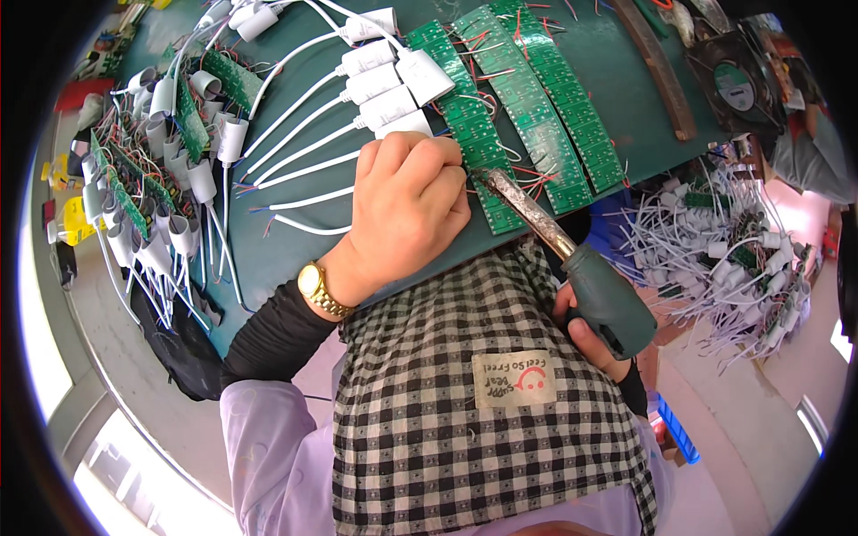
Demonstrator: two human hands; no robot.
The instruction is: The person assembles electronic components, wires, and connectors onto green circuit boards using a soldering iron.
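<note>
My left hand (407,210) is closed, its knuckles up, over the left edge of the nearest green circuit board strip (474,116). Whatever its fingers pinch is hidden beneath them. White cables (308,167) run under this hand, and white plastic housings (382,109) lie in a row just beyond it. My right hand (594,344) grips a soldering iron (612,299) by its dark green handle. The iron's grey, crusted tip slants up to the left and reaches the board beside my left fingers. Whether the tip touches a solder joint cannot be made out.
More green board strips (527,112) with red and white wires lie to the right. A pile of wired boards and white housings (165,161) covers the left side. Beyond the table's right edge sits a heap of white-cabled assemblies (724,255). A wooden bar (657,71) and a black fan (735,85) stand far right.
</note>
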